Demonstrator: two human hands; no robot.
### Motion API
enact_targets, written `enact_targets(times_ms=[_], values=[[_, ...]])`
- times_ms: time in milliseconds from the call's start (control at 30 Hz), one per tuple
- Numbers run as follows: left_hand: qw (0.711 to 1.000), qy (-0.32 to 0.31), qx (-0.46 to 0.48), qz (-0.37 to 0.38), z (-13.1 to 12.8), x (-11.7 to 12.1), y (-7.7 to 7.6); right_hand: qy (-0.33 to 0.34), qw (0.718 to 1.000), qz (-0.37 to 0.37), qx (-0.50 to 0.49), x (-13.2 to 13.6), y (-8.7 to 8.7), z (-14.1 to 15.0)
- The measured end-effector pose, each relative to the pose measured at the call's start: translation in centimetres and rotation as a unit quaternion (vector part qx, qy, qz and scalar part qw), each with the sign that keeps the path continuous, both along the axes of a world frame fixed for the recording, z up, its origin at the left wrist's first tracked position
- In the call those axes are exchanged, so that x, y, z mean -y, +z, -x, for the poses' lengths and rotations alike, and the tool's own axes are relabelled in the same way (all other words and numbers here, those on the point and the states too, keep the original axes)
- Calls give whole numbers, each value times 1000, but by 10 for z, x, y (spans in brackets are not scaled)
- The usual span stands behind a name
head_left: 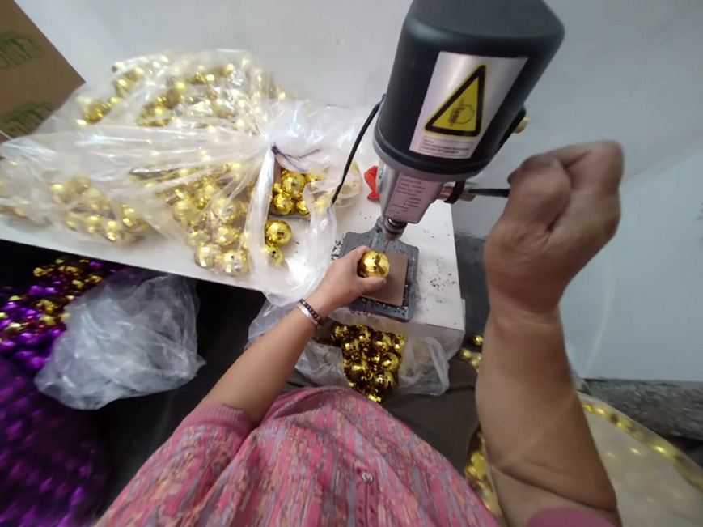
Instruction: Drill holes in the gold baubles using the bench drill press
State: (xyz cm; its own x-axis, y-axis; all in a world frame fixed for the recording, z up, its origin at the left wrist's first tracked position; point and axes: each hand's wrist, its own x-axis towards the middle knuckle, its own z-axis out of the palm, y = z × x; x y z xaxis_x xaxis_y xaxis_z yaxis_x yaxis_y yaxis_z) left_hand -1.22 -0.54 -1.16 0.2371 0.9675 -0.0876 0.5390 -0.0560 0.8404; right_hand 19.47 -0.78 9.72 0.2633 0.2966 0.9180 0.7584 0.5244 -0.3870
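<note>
Pink patterned blouse (323,472) lowest in head view. Gold bauble (374,264) held clamped in left hand (341,283), set just under drill-press chuck (392,228). Right hand (550,218) closed into fist at end of black feed lever (488,191); grip on lever cannot be confirmed.

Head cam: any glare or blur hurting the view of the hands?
Head view: glare is strong on the gold ball in the left hand and on the clear plastic bag, but the grip stays readable. The raised right hand looks slightly soft. Wide-angle distortion stretches the drill press head near the top edge.
</note>
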Motion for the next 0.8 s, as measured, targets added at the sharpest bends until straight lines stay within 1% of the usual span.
enact_targets(times_ms=[67, 100, 167, 200, 233, 267, 333, 400, 433, 467, 533, 600, 733, 800], values=[[1000, -28, 3, 14, 8, 11, 3, 11, 999, 33, -34, -5, 15, 1], [999, -49, 6, 22, 13, 17, 5, 17, 998, 45, -46, -5, 19, 1], [995, -88, 19, 33, 25, 24, 9, 29, 996, 61, -65, -4, 22, 1], [995, -92, 27, 32, 31, 26, 11, 37, 995, 67, -71, -3, 22, 1], [996, -76, 31, 26, 38, 25, 12, 44, 994, 69, -74, -1, 21, 1], [999, -40, 30, 12, 46, 21, 13, 50, 993, 71, -76, -1, 19, 1], [996, 72, 9, -43, 61, 8, 14, 51, 994, 69, -75, 0, 16, 0], [976, 187, -39, -104, 78, -10, 16, 40, 995, 62, -70, -2, 13, -1], [964, 227, -75, -118, 85, -19, 17, 34, 995, 59, -68, -3, 11, -1], [953, 255, -120, -112, 92, -27, 19, 31, 996, 59, -65, -4, 10, -1], [937, 277, -202, -70, 105, -41, 22, 29, 996, 60, -58, -4, 8, -2], [931, 266, -248, -27, 112, -49, 24, 32, 996, 62, -48, -3, 7, -2], [929, 242, -278, 5, 116, -58, 25, 47, 997, 52, -44, 0, 8, 0], [931, 226, -286, 0, 114, -56, 26, 54, 996, 51, -45, 1, 9, 0]])
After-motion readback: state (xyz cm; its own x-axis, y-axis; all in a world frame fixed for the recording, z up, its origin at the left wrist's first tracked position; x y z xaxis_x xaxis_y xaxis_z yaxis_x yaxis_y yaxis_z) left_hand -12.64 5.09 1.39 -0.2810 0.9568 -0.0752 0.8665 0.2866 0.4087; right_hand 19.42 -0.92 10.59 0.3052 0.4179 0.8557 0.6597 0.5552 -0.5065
